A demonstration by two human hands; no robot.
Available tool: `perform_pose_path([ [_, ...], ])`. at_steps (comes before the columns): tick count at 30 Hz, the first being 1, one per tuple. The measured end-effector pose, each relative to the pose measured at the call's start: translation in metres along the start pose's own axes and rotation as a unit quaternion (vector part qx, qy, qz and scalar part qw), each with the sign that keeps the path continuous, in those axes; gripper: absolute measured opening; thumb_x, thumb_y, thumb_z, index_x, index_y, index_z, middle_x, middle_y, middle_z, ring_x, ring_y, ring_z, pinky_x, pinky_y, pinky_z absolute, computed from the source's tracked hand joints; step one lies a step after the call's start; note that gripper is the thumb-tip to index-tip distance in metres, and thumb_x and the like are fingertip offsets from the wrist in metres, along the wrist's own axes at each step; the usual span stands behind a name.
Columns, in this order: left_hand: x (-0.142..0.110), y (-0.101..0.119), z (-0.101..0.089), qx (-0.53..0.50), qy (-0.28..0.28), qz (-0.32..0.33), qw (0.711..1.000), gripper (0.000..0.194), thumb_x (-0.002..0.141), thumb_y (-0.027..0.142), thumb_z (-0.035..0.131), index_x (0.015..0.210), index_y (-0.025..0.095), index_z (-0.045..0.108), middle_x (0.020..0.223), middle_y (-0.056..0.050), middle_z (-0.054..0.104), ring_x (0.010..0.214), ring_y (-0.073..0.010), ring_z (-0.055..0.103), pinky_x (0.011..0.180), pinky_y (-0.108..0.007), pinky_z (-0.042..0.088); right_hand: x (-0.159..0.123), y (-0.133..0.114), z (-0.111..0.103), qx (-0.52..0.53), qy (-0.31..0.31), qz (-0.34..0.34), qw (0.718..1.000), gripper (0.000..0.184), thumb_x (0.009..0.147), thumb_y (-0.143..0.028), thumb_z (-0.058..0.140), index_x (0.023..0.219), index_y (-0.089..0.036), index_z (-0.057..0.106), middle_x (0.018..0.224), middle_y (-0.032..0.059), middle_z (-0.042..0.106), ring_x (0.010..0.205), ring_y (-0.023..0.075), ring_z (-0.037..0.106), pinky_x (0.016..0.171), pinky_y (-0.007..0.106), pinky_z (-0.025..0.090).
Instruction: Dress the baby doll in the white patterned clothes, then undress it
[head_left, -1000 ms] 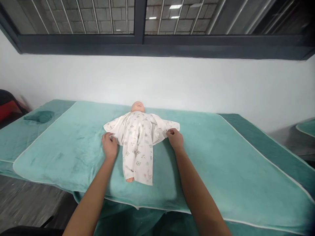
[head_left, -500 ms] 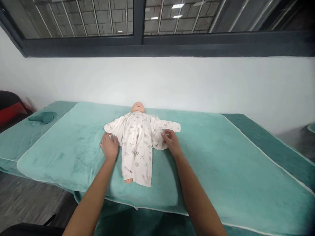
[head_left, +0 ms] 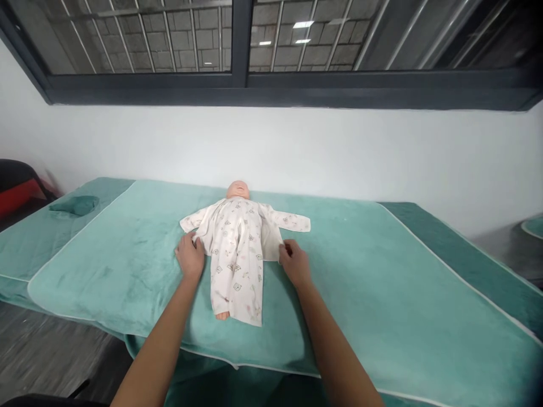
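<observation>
A baby doll lies face up on the green bed cover, its head toward the wall. It wears a white long-sleeved baby shirt with small printed figures, the sleeves spread to both sides. White printed trousers lie over its legs, and a foot peeks out of one trouser leg. My right hand pinches the right edge of the shirt, whose plain inner side shows. At the shirt's left edge, below the sleeve, my left hand has thumb and fingers closed on the cloth.
The green cover spreads over a long bed against a white wall. A small green pillow lies at the far left. Beyond it stands a black and red chair. A dark-framed window runs above the bed.
My right hand has moved slightly down and left, turning the shirt's right panel so that its plain inside shows. The left hand stays nearly in place. The view has tilted up slightly.
</observation>
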State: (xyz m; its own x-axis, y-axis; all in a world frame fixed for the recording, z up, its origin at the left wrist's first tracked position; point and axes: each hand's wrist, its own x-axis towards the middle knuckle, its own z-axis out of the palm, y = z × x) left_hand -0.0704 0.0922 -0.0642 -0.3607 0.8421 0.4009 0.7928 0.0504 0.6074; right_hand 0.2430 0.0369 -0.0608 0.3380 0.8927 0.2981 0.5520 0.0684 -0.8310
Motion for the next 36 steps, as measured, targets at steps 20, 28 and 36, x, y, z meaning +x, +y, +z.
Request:
perform_pose_path([
  [20, -0.002, -0.004, 0.002, -0.049, -0.010, 0.001, 0.999, 0.037, 0.098, 0.035, 0.044, 0.127, 0.017, 0.059, 0.107, -0.012, 0.073, 0.104, -0.0288, 0.066, 0.105, -0.048, 0.039, 0.009, -0.116, 0.016, -0.160, -0.146, -0.266, 0.939, 0.046, 0.081, -0.041, 0.074, 0.121, -0.025, 0.058, 0.128, 0.0115, 0.058, 0.113, 0.0321, 0.057, 0.089, 0.043, 0.050],
  [28, -0.001, -0.005, 0.004, -0.047, -0.013, 0.004, 0.999, 0.042, 0.094, 0.035, 0.051, 0.131, 0.016, 0.058, 0.101, -0.010, 0.072, 0.099, -0.0283, 0.067, 0.103, -0.046, 0.040, -0.006, -0.078, 0.047, -0.164, -0.001, -0.205, 0.965, 0.021, 0.092, -0.023, 0.050, 0.111, -0.024, 0.060, 0.109, 0.0100, 0.060, 0.106, 0.0299, 0.055, 0.086, 0.042, 0.048],
  [36, -0.002, -0.003, 0.002, -0.050, -0.018, 0.003, 0.999, 0.036, 0.095, 0.035, 0.049, 0.126, 0.019, 0.059, 0.101, -0.009, 0.072, 0.100, -0.0271, 0.067, 0.104, -0.046, 0.038, 0.004, -0.094, 0.024, -0.069, -0.082, -0.233, 0.967, 0.023, 0.092, -0.018, 0.043, 0.095, -0.023, 0.065, 0.088, 0.0050, 0.058, 0.078, 0.0209, 0.057, 0.069, 0.034, 0.046],
])
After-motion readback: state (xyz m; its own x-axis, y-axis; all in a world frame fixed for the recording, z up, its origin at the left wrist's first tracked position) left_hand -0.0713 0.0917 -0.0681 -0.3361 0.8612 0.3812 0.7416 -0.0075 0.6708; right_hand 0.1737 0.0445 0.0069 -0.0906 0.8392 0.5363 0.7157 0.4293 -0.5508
